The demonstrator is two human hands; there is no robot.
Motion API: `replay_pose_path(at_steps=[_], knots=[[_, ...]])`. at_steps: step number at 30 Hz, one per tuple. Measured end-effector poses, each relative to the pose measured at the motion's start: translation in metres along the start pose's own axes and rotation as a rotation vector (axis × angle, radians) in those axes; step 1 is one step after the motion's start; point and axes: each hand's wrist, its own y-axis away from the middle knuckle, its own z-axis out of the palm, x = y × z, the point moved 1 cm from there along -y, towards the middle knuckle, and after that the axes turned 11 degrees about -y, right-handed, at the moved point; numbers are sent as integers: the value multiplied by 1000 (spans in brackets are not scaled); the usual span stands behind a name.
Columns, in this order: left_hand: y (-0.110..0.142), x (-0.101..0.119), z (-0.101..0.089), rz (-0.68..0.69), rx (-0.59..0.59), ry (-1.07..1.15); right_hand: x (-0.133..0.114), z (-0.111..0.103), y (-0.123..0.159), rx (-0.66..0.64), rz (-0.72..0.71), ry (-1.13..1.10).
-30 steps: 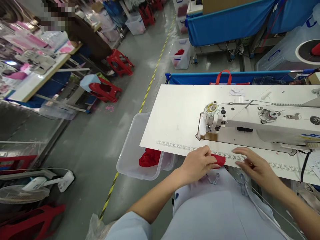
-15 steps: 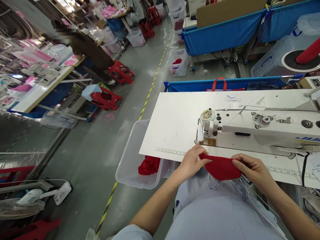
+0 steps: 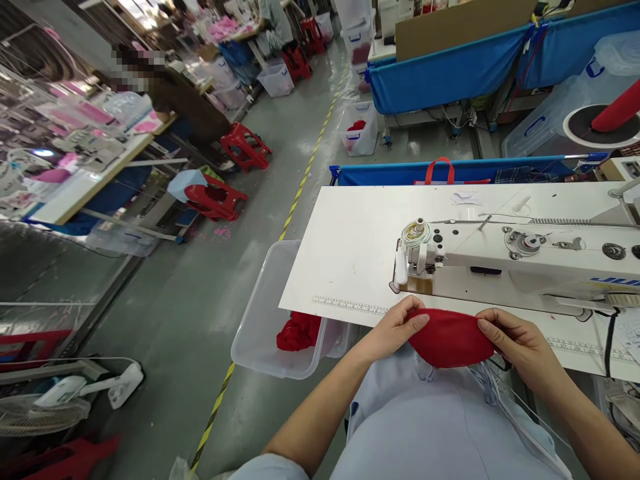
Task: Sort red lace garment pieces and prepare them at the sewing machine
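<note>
A curved piece of red fabric [image 3: 450, 339] is stretched between my two hands at the front edge of the white sewing table [image 3: 345, 247]. My left hand [image 3: 397, 328] pinches its left end between thumb and fingers. At the right end, my right hand [image 3: 515, 341] grips it the same way. The cloth hangs down in a rounded shape, with its upper edge held nearly straight. Just beyond it stands the sewing machine [image 3: 500, 250], its needle area a little past my left hand. My fingertips cover both ends of the fabric.
Beneath the table's left corner, a clear plastic bin [image 3: 255, 320] holds red cloth [image 3: 299, 331]. A blue fabric trough [image 3: 380, 175] runs along the table's far side. Red stools [image 3: 215, 199] and a person in dark clothes [image 3: 185, 100] are across the taped aisle on the left.
My right hand, apart from the fabric a second ago, has come in and taken hold of its right end. The red piece has been spread out from a small bunch into a wide curved shape.
</note>
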Motion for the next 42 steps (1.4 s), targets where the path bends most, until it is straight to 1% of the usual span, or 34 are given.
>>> replay_pose_path(at_steps=[3, 6, 8, 10, 12, 13, 14, 16, 18, 19, 21, 27, 34, 38, 40, 42], knots=[[1, 4, 7, -77, 21, 92, 0, 1, 0, 11, -37, 67], [0, 5, 13, -98, 81, 176, 2, 3, -1, 29, -71, 133], [0, 4, 15, -128, 93, 247, 4, 4, -2, 53, -113, 216], [1, 4, 17, -187, 103, 318, 6, 4, -2, 159, -215, 380], [1, 5, 18, -233, 122, 379, 6, 7, -1, 301, -379, 593], [2, 6, 18, -240, 137, 396, 6, 9, 1, 337, -469, 684], [2, 7, 19, -239, 156, 403, 5, 13, 3, 332, -551, 750], [1, 10, 21, -223, 192, 396, 4, 20, 7, 231, -675, 818], [1, 13, 22, -197, 220, 395, 2, 27, 11, 128, -756, 852], [1, 14, 23, -184, 225, 401, 1, 30, 11, 103, -785, 872], [2, 15, 24, -161, 225, 412, 0, 33, 12, 93, -831, 913], [7, 14, 25, -151, 202, 420, -4, 38, 12, 148, -941, 991], [7, 19, 26, -105, 257, 367, -4, 39, 13, 173, -970, 1036], [7, 21, 28, -89, 267, 341, -4, 39, 13, 162, -937, 984], [7, 21, 28, -89, 266, 345, -6, 40, 14, 140, -919, 911], [7, 21, 28, -99, 257, 363, -8, 42, 14, 105, -870, 803]])
